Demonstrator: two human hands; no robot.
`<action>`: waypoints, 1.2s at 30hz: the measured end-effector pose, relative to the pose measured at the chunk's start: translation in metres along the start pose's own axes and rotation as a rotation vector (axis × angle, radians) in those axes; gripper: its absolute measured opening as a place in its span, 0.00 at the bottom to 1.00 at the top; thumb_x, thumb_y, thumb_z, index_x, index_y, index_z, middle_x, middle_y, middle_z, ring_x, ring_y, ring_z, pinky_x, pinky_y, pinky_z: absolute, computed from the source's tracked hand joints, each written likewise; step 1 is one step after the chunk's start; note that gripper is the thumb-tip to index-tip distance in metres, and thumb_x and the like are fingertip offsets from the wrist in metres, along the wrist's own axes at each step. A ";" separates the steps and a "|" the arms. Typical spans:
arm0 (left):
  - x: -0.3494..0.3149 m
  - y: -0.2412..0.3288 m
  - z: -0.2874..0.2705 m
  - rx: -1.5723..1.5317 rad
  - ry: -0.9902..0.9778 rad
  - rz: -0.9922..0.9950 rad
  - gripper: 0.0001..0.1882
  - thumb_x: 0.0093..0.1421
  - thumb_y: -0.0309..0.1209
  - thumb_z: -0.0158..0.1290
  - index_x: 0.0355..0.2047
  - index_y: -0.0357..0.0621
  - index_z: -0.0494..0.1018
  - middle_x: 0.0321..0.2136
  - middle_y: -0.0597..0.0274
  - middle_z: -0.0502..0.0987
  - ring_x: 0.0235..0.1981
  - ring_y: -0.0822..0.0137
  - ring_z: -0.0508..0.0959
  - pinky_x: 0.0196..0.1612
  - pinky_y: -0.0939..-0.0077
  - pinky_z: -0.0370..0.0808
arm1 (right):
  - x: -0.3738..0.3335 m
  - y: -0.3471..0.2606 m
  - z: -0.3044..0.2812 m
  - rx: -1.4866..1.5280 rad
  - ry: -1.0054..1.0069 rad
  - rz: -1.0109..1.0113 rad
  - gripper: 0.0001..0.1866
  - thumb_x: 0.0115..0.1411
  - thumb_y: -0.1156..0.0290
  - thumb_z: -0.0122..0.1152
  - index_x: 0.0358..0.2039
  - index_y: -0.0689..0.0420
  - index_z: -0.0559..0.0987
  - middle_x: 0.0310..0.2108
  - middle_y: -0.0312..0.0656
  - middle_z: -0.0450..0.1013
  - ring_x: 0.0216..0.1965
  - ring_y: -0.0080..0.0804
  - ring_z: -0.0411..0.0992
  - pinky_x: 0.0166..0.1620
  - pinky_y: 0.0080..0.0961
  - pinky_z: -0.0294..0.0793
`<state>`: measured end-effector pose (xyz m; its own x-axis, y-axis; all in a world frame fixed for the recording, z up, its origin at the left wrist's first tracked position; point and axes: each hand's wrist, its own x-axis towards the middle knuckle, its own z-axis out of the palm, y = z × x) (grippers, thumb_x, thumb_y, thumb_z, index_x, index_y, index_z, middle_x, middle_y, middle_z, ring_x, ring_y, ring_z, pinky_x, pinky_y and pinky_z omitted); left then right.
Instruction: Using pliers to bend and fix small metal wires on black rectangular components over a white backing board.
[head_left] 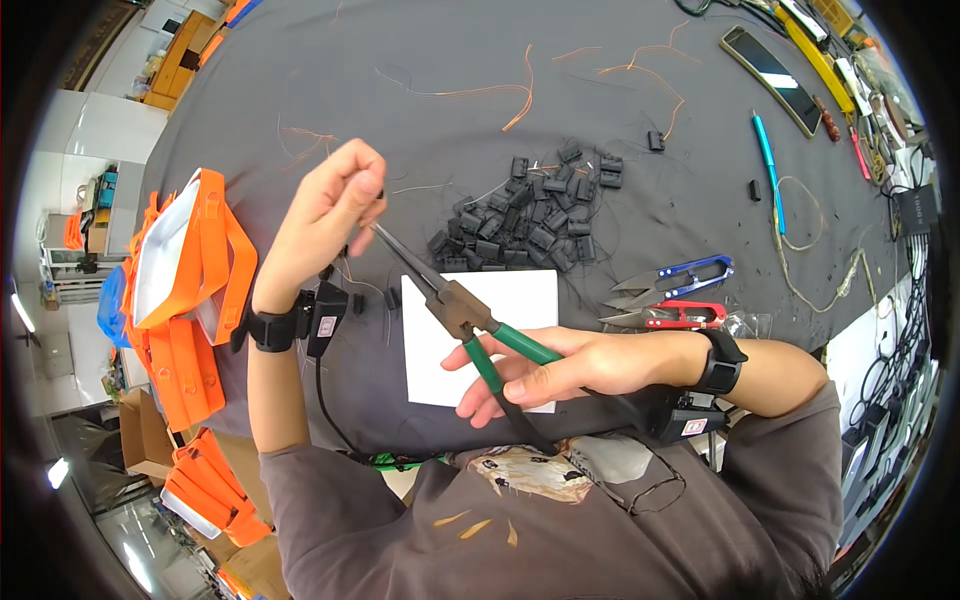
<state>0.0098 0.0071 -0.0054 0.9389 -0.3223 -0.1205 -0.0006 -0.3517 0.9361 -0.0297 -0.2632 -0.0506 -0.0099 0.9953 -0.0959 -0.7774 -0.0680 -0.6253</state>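
My right hand [565, 370] grips long-nose pliers [462, 308] with green handles, angled up and to the left. Their narrow tips reach just below the fingertips of my left hand [340, 195]. That hand is closed in a pinch, with a small black piece [381, 194] partly showing at its fingers; most of it is hidden. To the right of the left hand lies a heap of small black plastic parts [525, 215], some with thin wires. Under the pliers and right hand is a white sheet [430, 375] on the dark grey tablecloth [420, 120].
Blue-handled snips [690, 277] and red-handled snips [680, 317] lie right of the sheet. Farther off are a teal pen-shaped tool [766, 150], a phone [770, 80] and copper wire strands [490, 91]. Orange-strapped items [200, 260] stand at the left edge; cables [890, 340] crowd the right.
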 end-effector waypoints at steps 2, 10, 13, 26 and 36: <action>-0.004 -0.002 -0.004 -0.074 -0.015 0.030 0.14 0.67 0.41 0.43 0.33 0.43 0.63 0.19 0.73 0.59 0.16 0.83 0.56 0.16 0.88 0.53 | 0.001 0.001 0.000 0.003 -0.002 -0.007 0.28 0.64 0.67 0.46 0.63 0.57 0.52 0.52 0.46 0.66 0.54 0.29 0.65 0.42 0.17 0.61; -0.012 0.007 0.005 -0.129 -0.030 -0.064 0.16 0.67 0.43 0.42 0.30 0.43 0.65 0.17 0.75 0.55 0.15 0.85 0.51 0.17 0.89 0.47 | 0.002 0.000 0.000 0.006 0.014 -0.020 0.29 0.67 0.60 0.43 0.63 0.58 0.50 0.52 0.47 0.65 0.54 0.30 0.65 0.41 0.16 0.61; -0.012 0.009 0.005 -0.185 -0.021 -0.049 0.16 0.67 0.42 0.41 0.29 0.43 0.65 0.17 0.77 0.54 0.15 0.85 0.50 0.17 0.88 0.47 | 0.001 0.001 0.001 0.034 0.029 -0.014 0.28 0.66 0.56 0.45 0.61 0.55 0.55 0.50 0.42 0.65 0.49 0.24 0.66 0.48 0.19 0.64; -0.017 0.039 0.012 0.191 0.083 -0.102 0.14 0.65 0.38 0.46 0.28 0.42 0.66 0.17 0.76 0.59 0.17 0.84 0.56 0.19 0.88 0.53 | 0.002 0.002 0.001 0.030 0.057 0.009 0.29 0.65 0.53 0.45 0.61 0.55 0.56 0.52 0.42 0.65 0.51 0.24 0.64 0.44 0.14 0.64; 0.011 0.003 0.008 -0.043 -0.080 0.514 0.16 0.61 0.41 0.51 0.27 0.40 0.67 0.19 0.67 0.69 0.19 0.77 0.63 0.23 0.83 0.61 | 0.006 0.013 -0.004 0.228 -0.095 -0.146 0.28 0.65 0.56 0.46 0.60 0.57 0.57 0.51 0.41 0.63 0.53 0.30 0.64 0.54 0.26 0.62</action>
<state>0.0172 -0.0040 -0.0068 0.7917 -0.5110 0.3347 -0.4389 -0.0947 0.8936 -0.0379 -0.2583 -0.0623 0.0621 0.9961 0.0625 -0.8962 0.0832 -0.4357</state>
